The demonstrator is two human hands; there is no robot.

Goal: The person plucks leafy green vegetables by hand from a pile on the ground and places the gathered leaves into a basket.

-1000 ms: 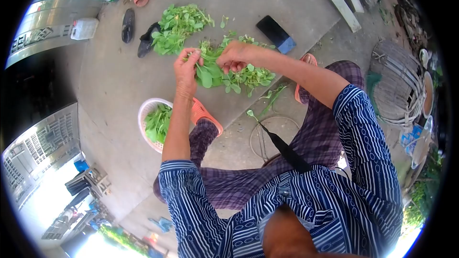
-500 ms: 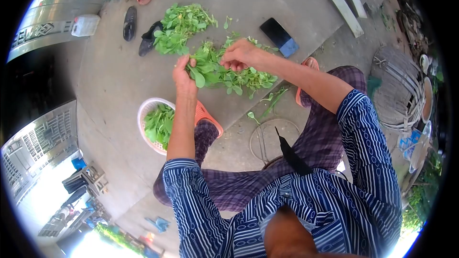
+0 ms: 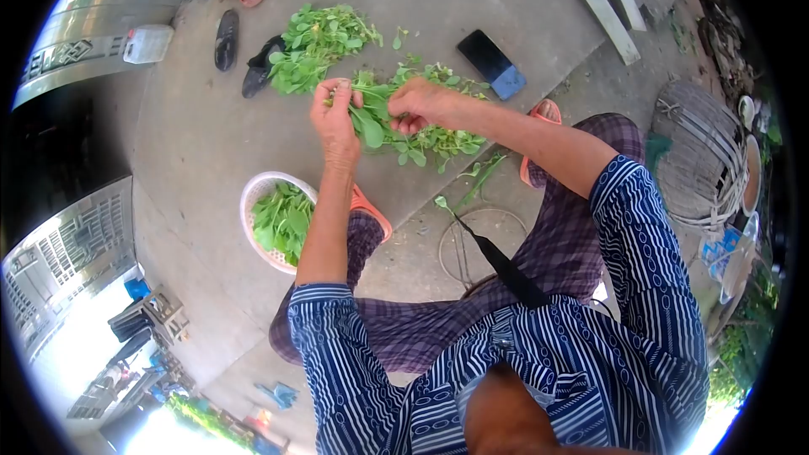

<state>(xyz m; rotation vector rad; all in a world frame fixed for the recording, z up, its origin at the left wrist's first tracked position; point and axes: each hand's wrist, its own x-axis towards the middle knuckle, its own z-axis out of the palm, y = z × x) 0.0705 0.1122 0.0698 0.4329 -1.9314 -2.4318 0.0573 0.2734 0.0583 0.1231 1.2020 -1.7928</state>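
Observation:
My left hand (image 3: 335,114) is closed round the stems of some leafy greens (image 3: 368,128), whose leaves point to the right. Close beside it, my right hand (image 3: 415,106) is closed with fingers pinched at the same leaves; exactly what it grips is hidden. Under and beyond my right hand spreads a loose pile of greens (image 3: 447,141) on the concrete floor. Farther off lies a second heap of greens (image 3: 316,42). A white plastic basket (image 3: 248,202) with picked leaves in it stands by my left foot.
A dark phone (image 3: 487,57) lies beyond my right forearm. Black shoes (image 3: 226,40) are at the far left, near a white jug (image 3: 147,44). Two pale planks (image 3: 608,21) lie at the far right, with a bound woven bundle (image 3: 699,152) nearer.
My left hand has moved slightly away from me and to the right, turning with its thumb up over the stems. My right hand has shifted slightly and its fingers have curled in more.

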